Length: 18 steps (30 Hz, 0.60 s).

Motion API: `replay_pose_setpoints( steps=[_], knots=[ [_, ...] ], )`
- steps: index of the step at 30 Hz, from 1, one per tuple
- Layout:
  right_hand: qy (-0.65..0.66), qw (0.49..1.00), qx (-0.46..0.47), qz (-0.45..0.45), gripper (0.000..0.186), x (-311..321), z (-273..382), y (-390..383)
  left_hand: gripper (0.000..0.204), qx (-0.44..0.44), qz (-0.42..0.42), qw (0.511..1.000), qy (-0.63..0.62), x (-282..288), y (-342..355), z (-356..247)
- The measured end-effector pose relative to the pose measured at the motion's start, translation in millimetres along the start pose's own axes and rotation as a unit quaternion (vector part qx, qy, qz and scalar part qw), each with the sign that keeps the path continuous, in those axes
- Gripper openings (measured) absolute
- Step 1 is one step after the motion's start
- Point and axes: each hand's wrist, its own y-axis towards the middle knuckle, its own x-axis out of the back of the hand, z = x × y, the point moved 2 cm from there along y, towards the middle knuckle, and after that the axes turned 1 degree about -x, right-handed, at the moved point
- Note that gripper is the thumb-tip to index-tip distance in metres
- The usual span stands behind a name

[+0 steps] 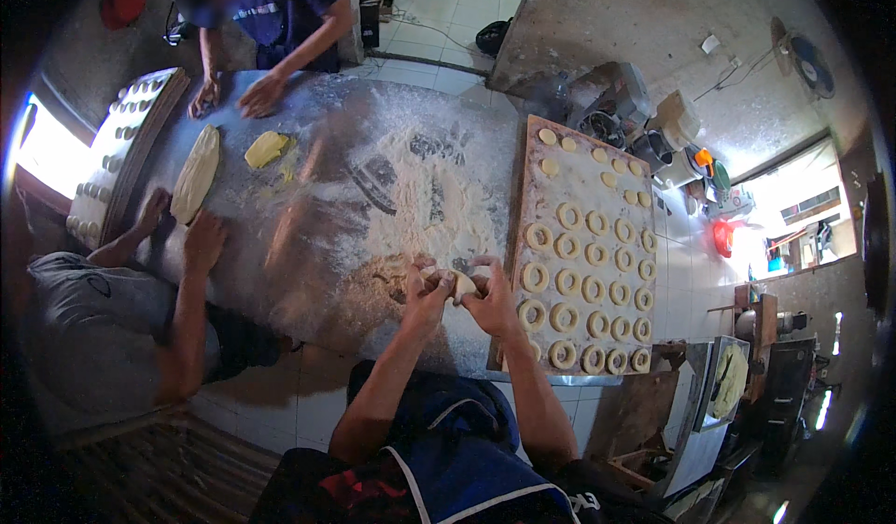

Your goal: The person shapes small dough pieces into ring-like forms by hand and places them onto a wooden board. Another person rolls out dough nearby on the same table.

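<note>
Between both hands is a small pale piece of dough (463, 286), held just above the floured near edge of the metal table. My left hand (426, 293) pinches its left side with thumb and fingers. On the other side my right hand (492, 300) grips it, fingers curled over the top. The exact shape of the dough is partly hidden by the fingers. Loose flour (425, 193) spreads over the table beyond my hands. Close to my right forearm lies a wooden board (583, 177) with rows of dough rings (593, 289) and, at its far end, several small flat dough rounds (609, 179).
At the left, a person in grey (103, 309) touches a long dough piece (196, 174). A second person (289, 20) works at the table's far side, near a yellowish lump (267, 149). Stacked trays (140, 118) stand at the far left. Pots (651, 151) sit beyond the board.
</note>
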Motion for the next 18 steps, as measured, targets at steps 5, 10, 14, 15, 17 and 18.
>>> replay_pose_setpoints(
  steps=[5,10,14,15,17,18],
  knots=[
    [0.259,0.962,-0.082,0.014,0.023,24.3,-15.3,10.2,0.04,-0.02,0.114,0.991,0.069,-16.9,-9.8,-7.1],
    [0.082,0.993,-0.024,-0.081,0.04,41.3,-37.1,23.0,0.029,-0.016,0.106,0.984,-0.143,-34.1,8.6,10.3],
    [0.027,0.99,-0.115,-0.081,0.047,58.9,-40.8,20.6,0.017,-0.261,0.022,0.874,0.41,-55.5,14.0,28.3],
    [-0.2,0.967,-0.07,-0.138,0.054,61.3,-35.8,22.8,0.011,-0.28,-0.026,0.846,0.453,-64.8,15.6,36.4],
    [-0.158,0.978,-0.024,-0.138,0.054,65.6,-28.2,22.3,0.019,-0.166,-0.052,0.975,0.138,-76.0,20.9,55.9],
    [-0.136,0.981,0.009,-0.136,0.054,67.5,-23.6,24.0,0.024,-0.069,-0.065,0.995,-0.004,-78.8,24.4,65.3]
  ],
)
